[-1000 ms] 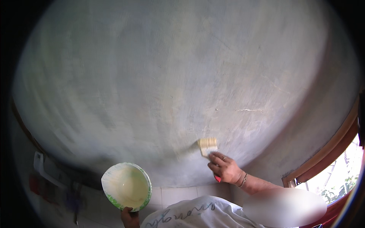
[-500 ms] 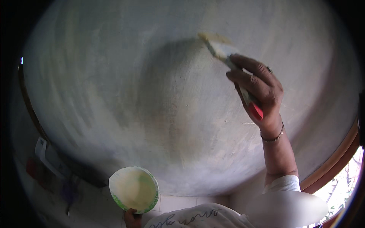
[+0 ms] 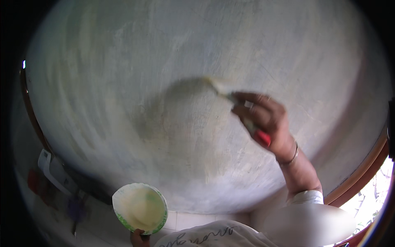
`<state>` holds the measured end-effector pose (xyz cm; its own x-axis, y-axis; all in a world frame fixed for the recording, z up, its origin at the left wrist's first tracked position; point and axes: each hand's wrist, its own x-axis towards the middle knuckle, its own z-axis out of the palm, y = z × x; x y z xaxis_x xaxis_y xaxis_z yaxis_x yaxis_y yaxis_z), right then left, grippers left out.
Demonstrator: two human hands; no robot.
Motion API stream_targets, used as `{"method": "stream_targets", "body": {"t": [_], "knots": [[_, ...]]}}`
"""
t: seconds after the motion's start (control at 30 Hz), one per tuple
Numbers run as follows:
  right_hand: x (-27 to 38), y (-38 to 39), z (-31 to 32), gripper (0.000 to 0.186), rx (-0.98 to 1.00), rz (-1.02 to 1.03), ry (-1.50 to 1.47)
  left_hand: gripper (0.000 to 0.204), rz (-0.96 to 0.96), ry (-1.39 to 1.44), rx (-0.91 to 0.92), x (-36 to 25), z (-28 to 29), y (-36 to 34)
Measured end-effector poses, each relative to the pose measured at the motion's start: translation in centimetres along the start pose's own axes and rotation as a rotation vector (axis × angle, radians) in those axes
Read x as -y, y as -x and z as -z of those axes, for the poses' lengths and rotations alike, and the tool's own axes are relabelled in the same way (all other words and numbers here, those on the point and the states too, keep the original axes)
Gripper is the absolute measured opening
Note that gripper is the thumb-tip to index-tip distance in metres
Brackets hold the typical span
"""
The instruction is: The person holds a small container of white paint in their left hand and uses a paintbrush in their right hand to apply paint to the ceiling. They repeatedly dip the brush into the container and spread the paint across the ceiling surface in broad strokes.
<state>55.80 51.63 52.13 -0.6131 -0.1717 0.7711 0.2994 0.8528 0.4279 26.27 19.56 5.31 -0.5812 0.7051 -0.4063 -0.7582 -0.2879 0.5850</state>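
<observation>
My right hand [image 3: 263,117] is closed around a paintbrush [image 3: 220,88] with a red handle end, its bristles against the wall [image 3: 173,123]. The brush and fingers are slightly smeared by motion. Streaky grey, white and yellowish paint covers the wall. Low on the left, my left hand [image 3: 140,238] grips the rim of a white and green container [image 3: 142,208]. Pale cream paint shows inside it. Only part of that hand is in view, at the container's lower edge.
A wooden window frame [image 3: 358,179] curves along the right, with daylight beyond. On the left, a dark wooden edge [image 3: 31,111] borders the wall. A white bracket-shaped thing [image 3: 51,171] and blurred red and purple things stand below it. White tiles [image 3: 193,220] lie at the bottom.
My right hand has moved down and a little left, drawing the paintbrush down along the wall. The container in my left hand has shifted slightly left and down.
</observation>
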Motion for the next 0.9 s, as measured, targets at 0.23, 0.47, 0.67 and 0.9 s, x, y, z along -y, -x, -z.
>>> {"method": "stream_targets", "body": {"t": [0.23, 0.47, 0.67, 0.9], "knots": [[-0.7, 6.0, -1.9, 0.016, 0.101, 0.174, 0.271, 0.06, 0.06, 0.007, 0.054, -0.4, 2.8, -3.0], [10.1, 23.8, -5.6, 0.009, 0.761, -0.283, -0.37, 0.063, 0.096, -0.052, 0.087, -0.8, 1.3, -3.0], [5.5, 13.7, -6.7, 0.008, 0.706, -0.43, -0.404, 0.064, 0.192, -0.06, 0.106, -2.8, 1.2, -5.1], [0.5, -7.0, 0.3, 0.017, -0.232, 0.106, 0.164, 0.062, 0.108, -0.119, 0.175, -1.6, 4.2, -4.0]]}}
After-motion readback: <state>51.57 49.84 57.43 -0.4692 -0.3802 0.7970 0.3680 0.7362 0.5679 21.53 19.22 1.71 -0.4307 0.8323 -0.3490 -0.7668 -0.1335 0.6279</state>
